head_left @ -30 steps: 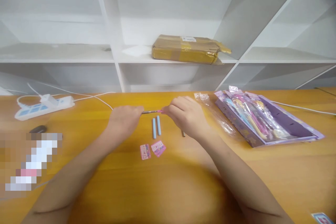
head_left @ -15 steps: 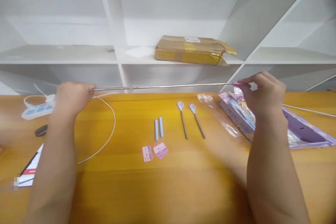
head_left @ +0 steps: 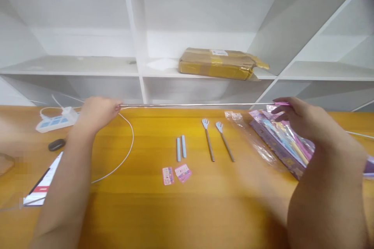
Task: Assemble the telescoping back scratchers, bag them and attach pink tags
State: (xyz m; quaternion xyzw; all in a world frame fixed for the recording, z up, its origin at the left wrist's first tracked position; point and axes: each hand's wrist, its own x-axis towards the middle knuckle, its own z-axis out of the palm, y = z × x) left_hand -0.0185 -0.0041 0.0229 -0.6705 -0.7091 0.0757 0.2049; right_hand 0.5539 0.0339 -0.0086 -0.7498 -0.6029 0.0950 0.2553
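Rod point(head_left: 187, 105) stretches between left grip point(head_left: 102, 112) and right grip point(head_left: 304, 116), each holding one end.

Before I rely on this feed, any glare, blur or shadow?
Head view: white glare streaks the crinkled clear plastic wrapper; soft shadow darkens the brown wooden table beside the right forearm; print on the small pink cards is too blurred to read.

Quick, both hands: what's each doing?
Left hand: closed on one end of the thin metal rod.
Right hand: fingers pinching the rod's pink end.
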